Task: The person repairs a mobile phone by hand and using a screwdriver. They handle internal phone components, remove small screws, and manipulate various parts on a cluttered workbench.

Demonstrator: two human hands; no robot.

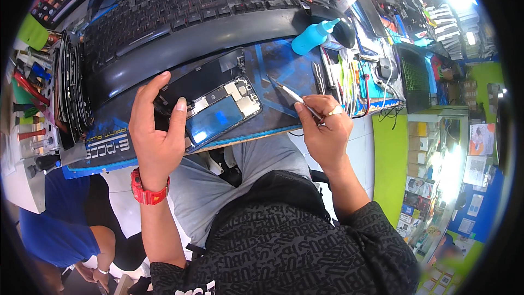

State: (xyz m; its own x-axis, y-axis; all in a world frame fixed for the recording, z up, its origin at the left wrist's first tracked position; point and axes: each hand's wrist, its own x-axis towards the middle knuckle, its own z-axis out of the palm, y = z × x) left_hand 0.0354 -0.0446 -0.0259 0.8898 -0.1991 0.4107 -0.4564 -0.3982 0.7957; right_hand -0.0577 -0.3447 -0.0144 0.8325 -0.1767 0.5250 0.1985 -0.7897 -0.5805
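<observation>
An opened phone lies on the dark blue work mat at the desk's near edge. Its metal parts and a shiny blue-black battery area are exposed. Along its far side is the dark screen panel, apart from the body. My left hand is at the left end of the panel, thumb and index finger at opposite edges of it; the other fingers are mostly hidden. To the right of the phone, my right hand pinches slim silver tweezers. Their tips point toward the phone, above the mat and touching nothing.
A large black keyboard spans the far side of the mat. A light-blue squeeze bottle and a black mouse stand at the right. More hand tools lie nearby. Stacked phone panels line the left; a seated person is lower left.
</observation>
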